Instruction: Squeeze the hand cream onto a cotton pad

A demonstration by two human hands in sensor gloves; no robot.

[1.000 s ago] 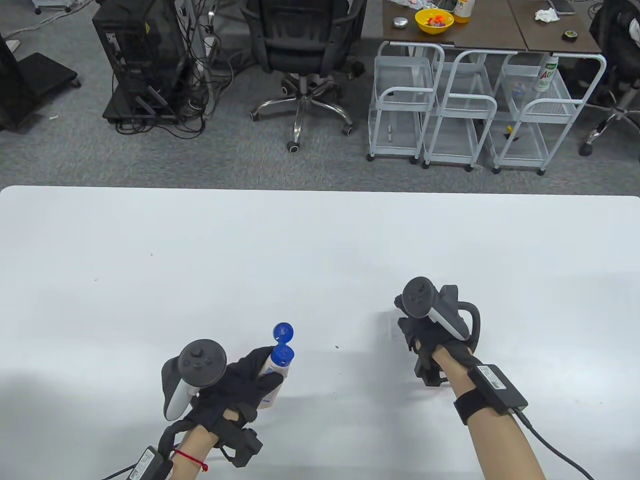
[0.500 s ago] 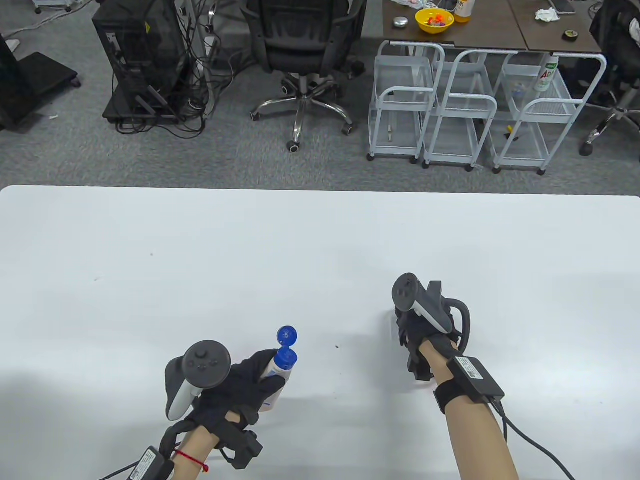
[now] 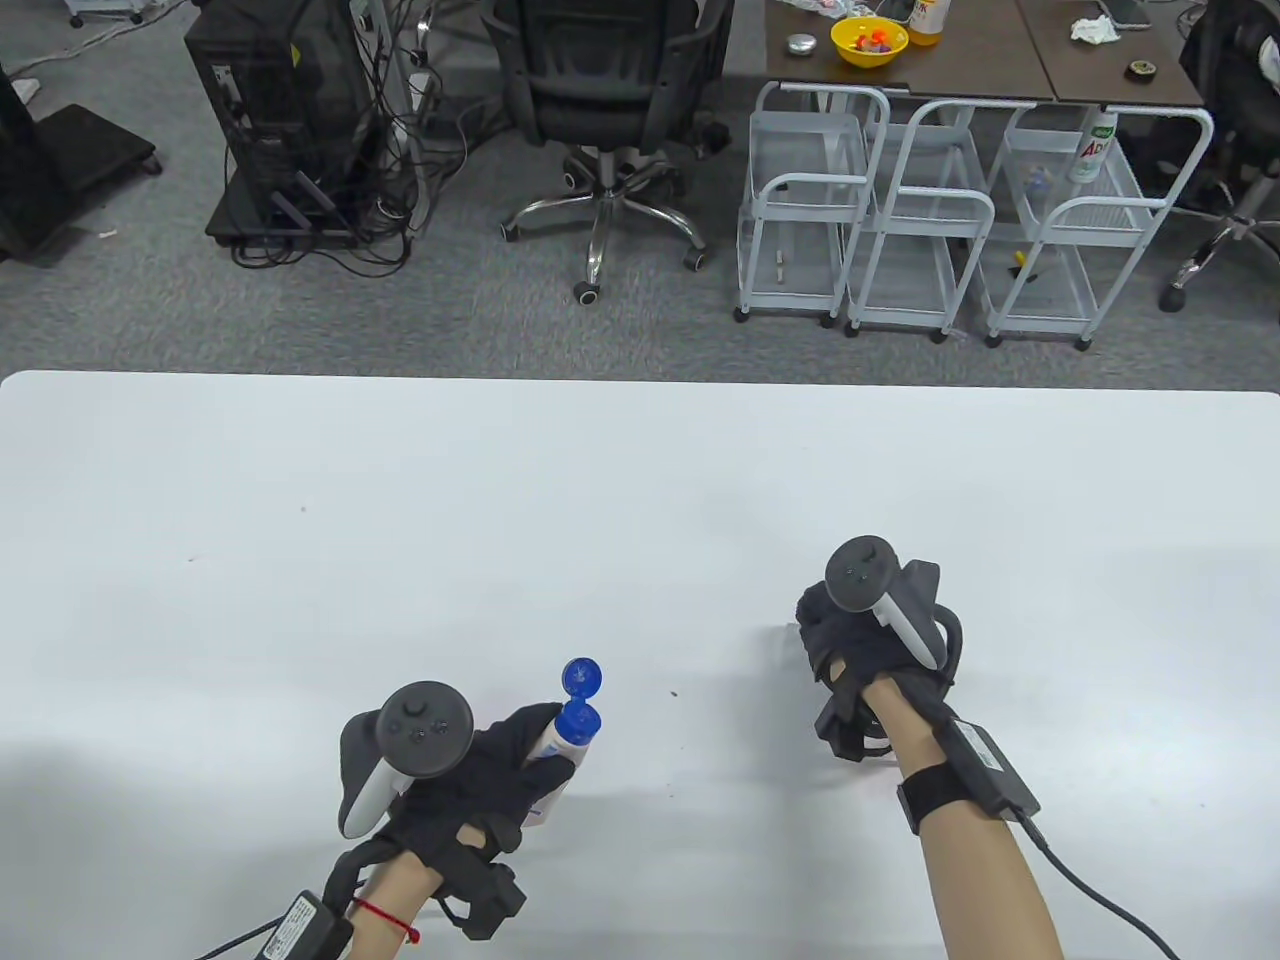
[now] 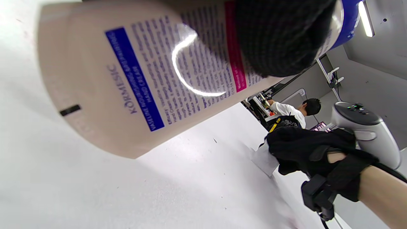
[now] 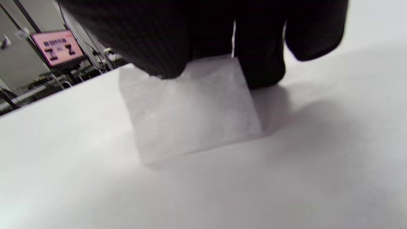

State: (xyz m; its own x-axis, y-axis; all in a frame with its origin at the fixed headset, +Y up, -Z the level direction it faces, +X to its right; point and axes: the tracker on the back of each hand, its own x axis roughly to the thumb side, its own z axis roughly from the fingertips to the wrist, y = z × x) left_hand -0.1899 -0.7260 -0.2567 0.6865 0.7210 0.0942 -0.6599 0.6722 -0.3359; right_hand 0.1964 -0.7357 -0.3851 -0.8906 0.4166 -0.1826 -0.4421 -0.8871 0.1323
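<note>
My left hand [image 3: 520, 775] grips a white hand cream tube [image 3: 556, 745] upright, low over the near part of the table. Its blue flip cap [image 3: 583, 677] stands open. The tube's printed body [image 4: 133, 79] fills the left wrist view under a gloved finger [image 4: 279, 35]. My right hand [image 3: 835, 635] is down on the table to the right of the tube and pinches the edge of a square white cotton pad [image 5: 190, 111]. The pad's lower edge rests on the table. It also shows in the left wrist view [image 4: 264, 157] below the right hand [image 4: 305, 149].
The white table [image 3: 400, 500] bears only the hands and these two things. Its far edge runs across the middle of the table view. Beyond it stand an office chair [image 3: 600, 100] and white wire carts [image 3: 900, 220] on the floor.
My right hand shifted a little left, then back to the right, turning at the wrist while staying on the pad. My left hand with the tube drifted slightly right.
</note>
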